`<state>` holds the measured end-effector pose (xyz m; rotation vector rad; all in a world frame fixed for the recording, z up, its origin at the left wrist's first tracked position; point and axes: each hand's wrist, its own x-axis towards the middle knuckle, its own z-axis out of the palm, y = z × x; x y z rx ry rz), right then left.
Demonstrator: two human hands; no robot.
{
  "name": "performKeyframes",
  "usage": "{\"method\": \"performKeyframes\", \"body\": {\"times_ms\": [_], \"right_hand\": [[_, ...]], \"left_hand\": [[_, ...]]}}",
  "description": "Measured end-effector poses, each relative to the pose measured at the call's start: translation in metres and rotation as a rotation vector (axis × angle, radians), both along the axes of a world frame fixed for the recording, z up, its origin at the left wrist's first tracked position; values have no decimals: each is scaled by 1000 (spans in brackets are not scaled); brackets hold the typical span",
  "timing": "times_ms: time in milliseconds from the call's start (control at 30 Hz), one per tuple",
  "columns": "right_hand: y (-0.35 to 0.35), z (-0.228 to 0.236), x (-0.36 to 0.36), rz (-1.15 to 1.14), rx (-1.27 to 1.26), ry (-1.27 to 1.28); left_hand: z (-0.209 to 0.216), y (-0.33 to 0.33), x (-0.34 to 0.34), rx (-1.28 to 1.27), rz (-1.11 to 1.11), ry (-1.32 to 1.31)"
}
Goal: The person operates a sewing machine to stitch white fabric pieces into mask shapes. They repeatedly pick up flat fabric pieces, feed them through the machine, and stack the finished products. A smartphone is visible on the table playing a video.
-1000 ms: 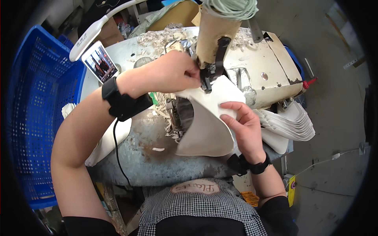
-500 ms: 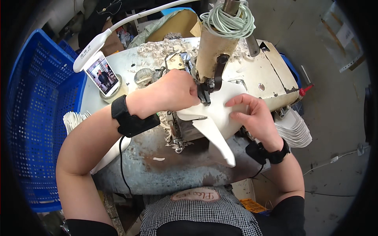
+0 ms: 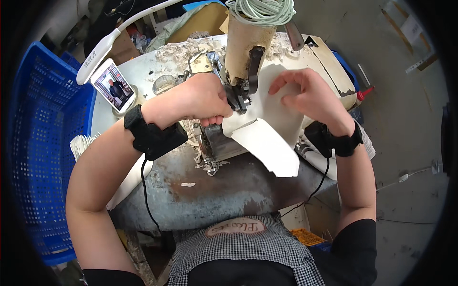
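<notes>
A soft white shoe-upper-like piece (image 3: 267, 145) lies under the presser foot (image 3: 242, 106) of an old cream industrial sewing machine (image 3: 245, 50). One flap folds over toward me and its end hangs past the bed. My left hand (image 3: 200, 99) is closed, pinching the piece's edge just left of the foot. On the right, my right hand (image 3: 305, 93) hovers over or lightly touches the piece, thumb and forefinger apart; the exact contact is hidden. Both wrists wear black straps with a small box and cable.
A blue perforated crate (image 3: 50, 152) stands at left. A phone (image 3: 113, 86) playing video leans near a white lamp (image 3: 98, 55). Pale scraps (image 3: 179, 53) litter the tabletop behind the machine. Stacked white pieces (image 3: 82, 144) sit at left, with more at right. Coiled pale-green tubing (image 3: 261, 10) tops the machine.
The white piece has turned, its flap swinging right and up. My right hand has risen and lost its near-pinch on the piece. The whole view has shifted slightly.
</notes>
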<state>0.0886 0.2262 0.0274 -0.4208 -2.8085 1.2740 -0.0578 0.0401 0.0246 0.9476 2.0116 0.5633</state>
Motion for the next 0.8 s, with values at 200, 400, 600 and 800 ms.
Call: {"method": "performKeyframes", "body": {"times_ms": [200,400,600,800], "right_hand": [[11,25,10,-36,84,17],[4,38,55,33,-124,218],[-50,25,108,-89,-97,372],[-70,-28,139,-142,-250,347]], "left_hand": [[1,-6,7,61,-20,2],[-11,-21,49,-17,50,-639],[-35,-33,74,324,212,-1000],[-30,-52,57,205,165,-803]]}}
